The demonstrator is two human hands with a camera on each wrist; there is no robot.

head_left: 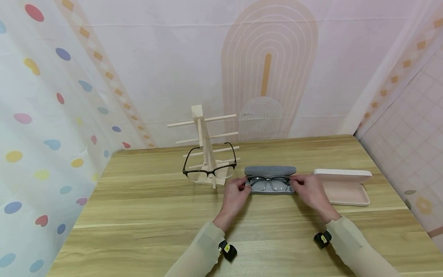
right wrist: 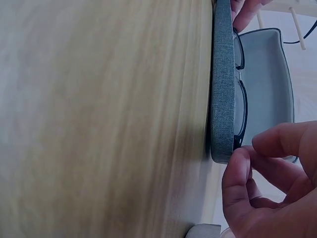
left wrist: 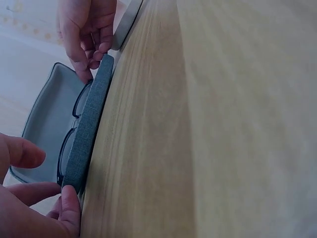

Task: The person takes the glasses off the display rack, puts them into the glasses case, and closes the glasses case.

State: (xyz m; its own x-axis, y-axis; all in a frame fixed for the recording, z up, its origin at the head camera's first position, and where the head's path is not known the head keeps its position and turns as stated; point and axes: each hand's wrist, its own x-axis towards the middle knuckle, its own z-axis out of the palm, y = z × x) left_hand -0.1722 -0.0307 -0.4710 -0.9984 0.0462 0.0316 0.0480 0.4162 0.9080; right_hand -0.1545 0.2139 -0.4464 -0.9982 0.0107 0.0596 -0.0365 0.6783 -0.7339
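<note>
A pair of eyeglasses (head_left: 268, 184) with a dark upper rim and clear lenses sits in an open grey-blue glasses case (head_left: 270, 169). My left hand (head_left: 236, 195) holds the left end of the eyeglasses, its thumb against the case's end. At the opposite end, my right hand (head_left: 311, 192) pinches the other corner of the frame between thumb and finger. Both wrist views show the fabric-covered case (left wrist: 91, 126) from its front edge, with the dark rim (right wrist: 243, 109) just above it. The folded temples are mostly hidden.
Left of the case stands a wooden display rack (head_left: 207, 146) with several pegs, carrying another pair of black-rimmed eyeglasses (head_left: 210, 172). An open white and pink case (head_left: 346, 192) lies beside my right hand. The wooden table (head_left: 145, 219) ends at a patterned curtain (head_left: 173, 69).
</note>
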